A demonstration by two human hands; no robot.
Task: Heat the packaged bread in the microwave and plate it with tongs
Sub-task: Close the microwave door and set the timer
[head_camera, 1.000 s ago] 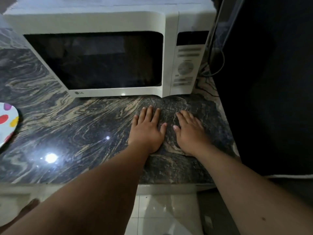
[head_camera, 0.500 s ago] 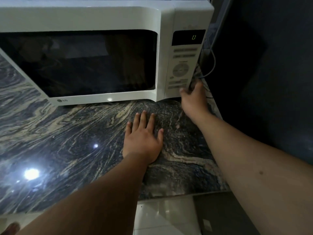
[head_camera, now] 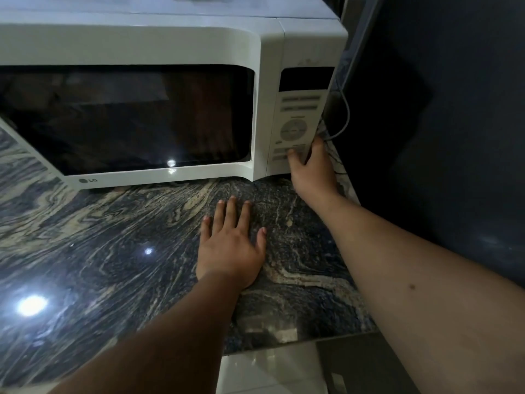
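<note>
Nearest the camera, two bare forearms reach forward over the edge of a dark marbled countertop (head_camera: pixel 99 251) streaked with cream veins and dotted with bright reflections of a light. Below the counter's near edge a strip of pale tiled floor (head_camera: pixel 270 371) shows.

The left hand (head_camera: pixel 231 245) lies palm down on the counter, fingers straight and slightly spread, thumb out to the right, holding nothing. It rests a little in front of the microwave, apart from it.

Farther and to the right, the right hand (head_camera: pixel 311 169) is at the lower right corner of the white microwave (head_camera: pixel 142 46). Its thumb presses on the lower buttons of the control panel (head_camera: pixel 295 123), while the fingers curl round the appliance's right side edge, so the hand grips that corner.

The microwave stands on the far part of the counter with its door (head_camera: pixel 127 118) closed; the dark window shows only reflections, so whether the packaged bread is inside cannot be told. The display above the buttons is dark. Behind the right side a grey cable (head_camera: pixel 345 115) loops down beside a dark wall.
</note>
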